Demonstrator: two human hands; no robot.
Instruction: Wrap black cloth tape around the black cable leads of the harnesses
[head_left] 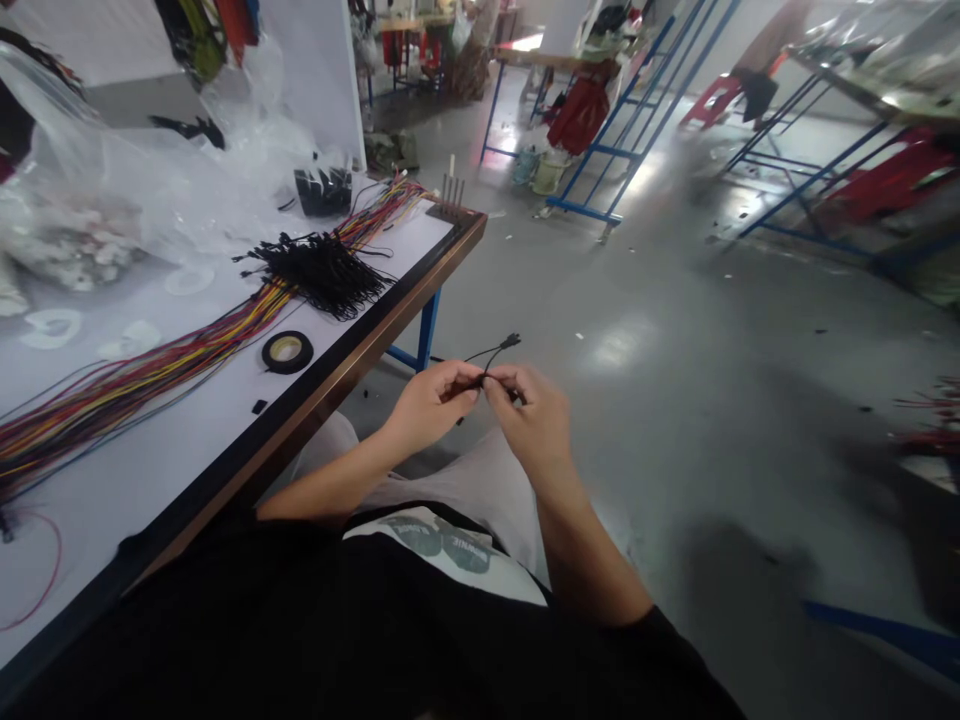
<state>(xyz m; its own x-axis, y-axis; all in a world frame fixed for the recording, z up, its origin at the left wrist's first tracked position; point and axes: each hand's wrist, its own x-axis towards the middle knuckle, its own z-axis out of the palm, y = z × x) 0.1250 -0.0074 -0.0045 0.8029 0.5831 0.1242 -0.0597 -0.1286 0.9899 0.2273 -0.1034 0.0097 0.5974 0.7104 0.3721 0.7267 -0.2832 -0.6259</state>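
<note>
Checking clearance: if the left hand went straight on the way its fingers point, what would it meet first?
The left hand points right, at the right hand. Both pinch the thin black wire between them, so it would meet the right fingers almost at once; depth looks matched.

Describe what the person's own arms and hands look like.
Left hand and right hand are bare: no gloves, rings or watch visible. Forearms are uncovered; black sleeves of a black top begin near the elbows.
</note>
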